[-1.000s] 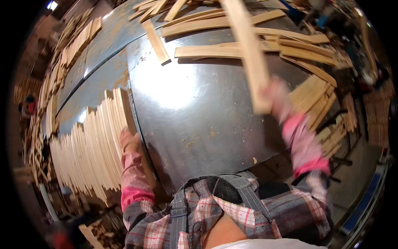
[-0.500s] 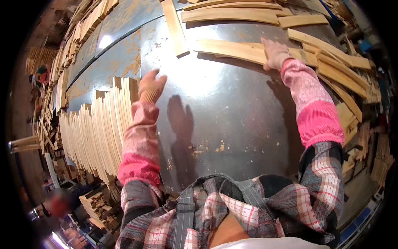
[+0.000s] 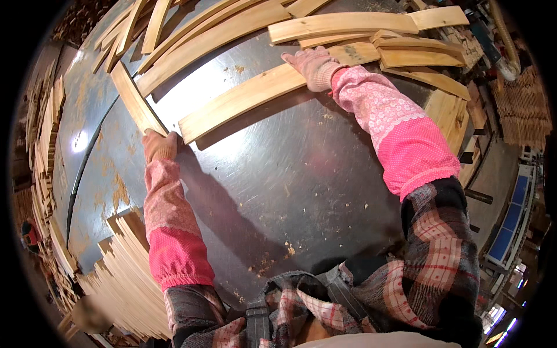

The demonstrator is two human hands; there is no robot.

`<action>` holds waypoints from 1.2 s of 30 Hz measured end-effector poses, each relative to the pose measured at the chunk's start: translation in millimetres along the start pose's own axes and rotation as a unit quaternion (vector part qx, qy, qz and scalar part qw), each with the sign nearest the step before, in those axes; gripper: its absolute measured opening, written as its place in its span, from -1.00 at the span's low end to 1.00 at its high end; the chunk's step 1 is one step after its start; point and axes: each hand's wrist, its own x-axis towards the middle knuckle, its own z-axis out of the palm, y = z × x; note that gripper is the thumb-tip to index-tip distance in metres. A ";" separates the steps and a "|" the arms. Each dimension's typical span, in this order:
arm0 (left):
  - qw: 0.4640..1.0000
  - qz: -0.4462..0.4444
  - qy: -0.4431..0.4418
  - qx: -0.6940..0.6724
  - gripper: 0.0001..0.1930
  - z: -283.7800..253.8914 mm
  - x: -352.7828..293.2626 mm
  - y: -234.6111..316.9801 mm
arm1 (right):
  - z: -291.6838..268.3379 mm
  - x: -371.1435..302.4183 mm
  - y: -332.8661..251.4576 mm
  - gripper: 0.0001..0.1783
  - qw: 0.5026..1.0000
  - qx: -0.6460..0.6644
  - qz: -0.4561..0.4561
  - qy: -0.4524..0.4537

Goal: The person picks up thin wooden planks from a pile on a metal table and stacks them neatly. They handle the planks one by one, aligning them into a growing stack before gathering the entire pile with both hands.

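Observation:
My left hand (image 3: 159,145), in a thin knit glove, is closed around the near end of a short, flat wooden board (image 3: 137,103) that lies slanting away across the metal tabletop. My right hand (image 3: 314,66), gloved too, lies across a long curved wooden board (image 3: 246,100), its fingers over the top and the far edge. The left end of that board reaches close to my left hand. Part of the curved board is hidden under my right hand, and its right end meets a pile of other boards (image 3: 422,57).
More curved boards (image 3: 214,43) lie along the far side of the metal table (image 3: 290,174). A row of upright thin wooden strips (image 3: 125,272) stands at the lower left by my forearm. Sawdust (image 3: 119,188) is scattered on the left. Beyond the right edge are blue panels (image 3: 510,223).
My left hand has moved forward from over the bare tabletop and taken hold of the short board's end. My right hand stays on the curved board. The view has turned to the right.

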 end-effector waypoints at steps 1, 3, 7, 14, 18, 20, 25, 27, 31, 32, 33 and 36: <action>1.000 -0.008 0.000 -0.005 -0.20 -6.8 -0.4 -20.8 | -8.8 -1.7 -5.7 -0.16 1.000 0.021 -0.011 0.001; 0.993 -0.061 -0.059 -0.078 -0.31 -17.5 -25.0 -56.2 | -20.1 -9.9 -23.5 -0.20 0.997 0.066 -0.037 0.001; 0.892 -0.076 -0.172 -0.412 -0.62 -33.8 -131.4 -121.3 | -6.5 -38.7 -70.8 -0.11 0.961 0.253 -0.050 -0.094; 0.684 -0.162 -0.297 -0.646 -0.31 -41.6 -344.2 -136.4 | 61.9 -102.8 -220.3 -0.41 0.684 0.695 -0.108 -0.192; 0.759 -0.155 -0.208 -0.597 -0.29 -44.9 -338.0 -103.8 | 55.4 -177.3 -327.3 -0.34 0.784 0.570 -0.110 -0.219; 0.867 -0.198 -0.170 -0.425 -0.15 -47.0 -310.5 -99.0 | 52.6 -177.6 -347.3 -0.30 0.810 0.468 -0.211 -0.282; 0.939 -0.256 -0.055 -0.225 0.08 -19.0 -277.7 -133.7 | -16.1 -83.5 -290.2 -0.16 0.863 0.357 -0.326 -0.147; 0.949 -0.244 -0.047 -0.195 0.04 -31.0 -262.2 -148.7 | -50.6 -9.4 -250.9 -0.16 0.915 0.326 -0.233 -0.054; 0.951 -0.286 -0.009 -0.115 0.01 -50.1 -247.0 -155.7 | -124.9 105.2 -183.9 -0.29 0.922 0.330 -0.167 0.111; 0.955 -0.276 0.016 -0.105 0.02 -38.2 -249.7 -163.5 | -131.1 142.0 -179.3 -0.33 0.915 0.332 -0.171 0.156; 0.958 -0.269 0.036 -0.094 0.02 -26.1 -255.3 -171.2 | -141.1 170.3 -183.2 -0.32 0.931 0.290 -0.129 0.182; 0.944 -0.264 0.030 -0.196 0.04 -20.3 -261.4 -174.5 | -161.0 243.3 -201.8 -0.38 0.957 0.178 -0.137 0.181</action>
